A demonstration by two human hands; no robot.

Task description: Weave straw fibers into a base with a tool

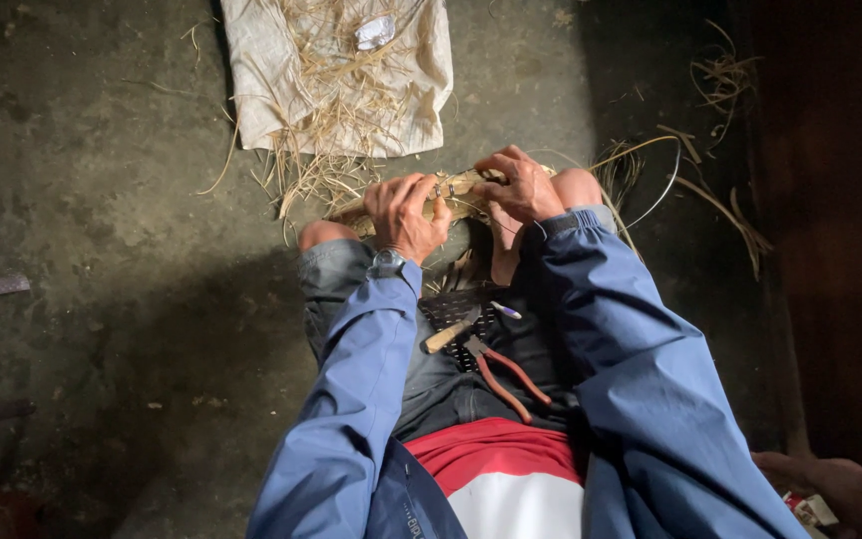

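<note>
Person sits w/ knees up, both hands working a bundle of straw-coloured strips [456,190] held across the knees. Left hand [406,212] wraps its fingers tight round the bundle's left part; right hand [521,188] closes over the right end, fingers curled on it. A watch [388,262] sits at the left wrist, blue jacket sleeves [361,399] on both arms. On the lap: red-handled pliers [506,374], a wood-handled tool [451,334] (head hard to make out) just beside them. Ahead on the concrete floor [102,180], a pale sack [341,70] strewn w/ loose straw [326,150]. More strips [710,200] lie to the right.
</note>
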